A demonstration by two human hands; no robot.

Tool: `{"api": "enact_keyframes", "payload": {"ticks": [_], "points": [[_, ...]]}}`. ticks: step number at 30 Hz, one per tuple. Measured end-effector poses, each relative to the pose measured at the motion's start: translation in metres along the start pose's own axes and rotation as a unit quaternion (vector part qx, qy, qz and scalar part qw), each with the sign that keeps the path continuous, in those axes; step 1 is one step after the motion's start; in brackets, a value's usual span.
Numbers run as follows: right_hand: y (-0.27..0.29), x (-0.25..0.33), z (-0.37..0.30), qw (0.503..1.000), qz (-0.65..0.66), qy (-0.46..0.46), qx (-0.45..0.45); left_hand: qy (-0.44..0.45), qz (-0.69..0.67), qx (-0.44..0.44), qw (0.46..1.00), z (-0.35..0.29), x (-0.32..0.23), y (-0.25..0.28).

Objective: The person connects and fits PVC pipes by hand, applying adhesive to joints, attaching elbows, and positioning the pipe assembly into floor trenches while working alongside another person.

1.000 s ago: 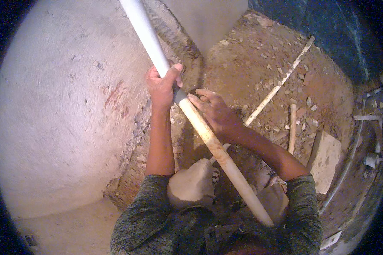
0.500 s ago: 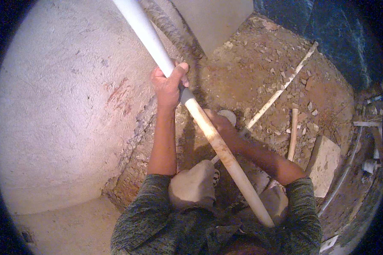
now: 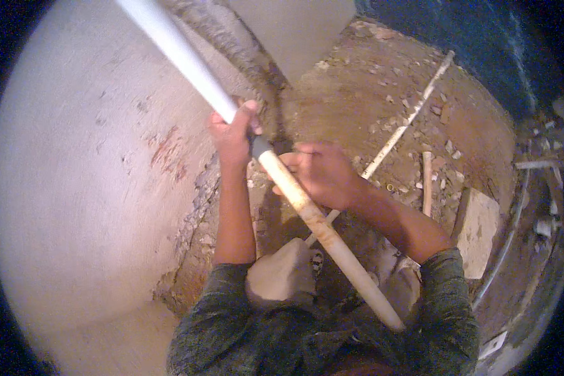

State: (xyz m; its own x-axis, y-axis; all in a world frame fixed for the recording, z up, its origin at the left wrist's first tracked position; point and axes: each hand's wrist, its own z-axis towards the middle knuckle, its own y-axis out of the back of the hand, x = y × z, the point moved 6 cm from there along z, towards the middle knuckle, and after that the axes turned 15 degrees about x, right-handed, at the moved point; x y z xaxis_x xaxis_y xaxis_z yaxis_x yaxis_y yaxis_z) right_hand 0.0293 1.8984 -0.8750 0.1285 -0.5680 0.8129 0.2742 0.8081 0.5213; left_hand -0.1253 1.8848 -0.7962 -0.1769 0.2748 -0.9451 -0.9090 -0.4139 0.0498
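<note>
A long white plastic pipe (image 3: 180,61) slants from the upper left down toward my lap. A grey coupling (image 3: 261,146) joins it to a yellowed, brown-stained pipe (image 3: 332,240). My left hand (image 3: 233,133) is closed around the white pipe just above the coupling. Just below the coupling, my right hand (image 3: 326,174) is at the yellowed pipe, slightly blurred. Its fingers pass behind this pipe, and some tips show past the left edge. The lower end of the yellowed pipe lies over my lap.
A rough plastered wall (image 3: 88,156) rises on the left. A dirty thin pipe (image 3: 388,150) lies across the rubble floor (image 3: 338,94). Right of it are a wooden handle (image 3: 427,182) and a pale block (image 3: 476,235). A dark blue sheet (image 3: 457,44) covers the upper right.
The white pipe's upper part and my left hand have shifted left in view. My right hand has moved up and curls closer to the coupling, covering the pale round thing seen before.
</note>
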Motion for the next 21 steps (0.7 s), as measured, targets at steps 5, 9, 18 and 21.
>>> {"api": "enact_keyframes", "payload": {"ticks": [5, 9, 18, 21], "points": [[-0.009, 0.013, 0.003, 0.522, 0.838, 0.086, 0.131, -0.009, -0.010, 0.010, 1.000, 0.000, 0.009, 0.010], [-0.003, -0.015, -0.006, 0.751, 0.660, -0.014, -0.004, -0.031, -0.063, 0.026, 0.997, 0.000, 0.007, 0.007], [-0.010, -0.005, -0.003, 0.824, 0.548, -0.122, 0.074, -0.016, -0.038, 0.011, 0.999, 0.000, 0.003, 0.003], [-0.005, -0.001, 0.000, 0.766, 0.633, -0.067, 0.088, -0.008, -0.023, 0.006, 1.000, -0.002, 0.003, 0.005]]}}
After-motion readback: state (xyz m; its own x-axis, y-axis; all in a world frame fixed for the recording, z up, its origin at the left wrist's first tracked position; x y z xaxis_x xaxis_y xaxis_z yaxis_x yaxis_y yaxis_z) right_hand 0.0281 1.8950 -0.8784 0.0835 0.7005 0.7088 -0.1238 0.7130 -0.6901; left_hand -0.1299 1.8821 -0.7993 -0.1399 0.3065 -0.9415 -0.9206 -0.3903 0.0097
